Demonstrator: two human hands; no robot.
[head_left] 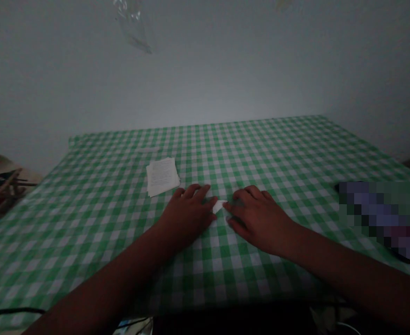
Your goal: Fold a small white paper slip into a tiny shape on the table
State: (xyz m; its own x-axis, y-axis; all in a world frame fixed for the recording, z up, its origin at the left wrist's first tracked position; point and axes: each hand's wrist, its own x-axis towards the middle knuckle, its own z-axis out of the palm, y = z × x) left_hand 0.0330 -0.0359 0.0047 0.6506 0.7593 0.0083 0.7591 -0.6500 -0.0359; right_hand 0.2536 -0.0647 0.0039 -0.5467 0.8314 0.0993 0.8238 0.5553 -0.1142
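Observation:
A small folded piece of white paper (219, 206) lies on the checked tablecloth between my two hands. My left hand (188, 211) rests palm down at its left end, with the thumb and index finger closed on that edge. From the other side, my right hand (260, 216) has its index fingertip on the paper's right corner. The right thumb sits a little lower on the cloth, and the other fingers curl. Ahead of my left hand lies a stack of printed paper sheets (163, 176), slightly fanned.
A green and white checked tablecloth (246, 153) covers the table, which meets a pale wall (205, 70). At the right edge lies a dark-rimmed object (382, 218), its surface blurred out. A black cable (12, 311) crosses the lower left corner. A clear plastic bag (133, 25) hangs on the wall.

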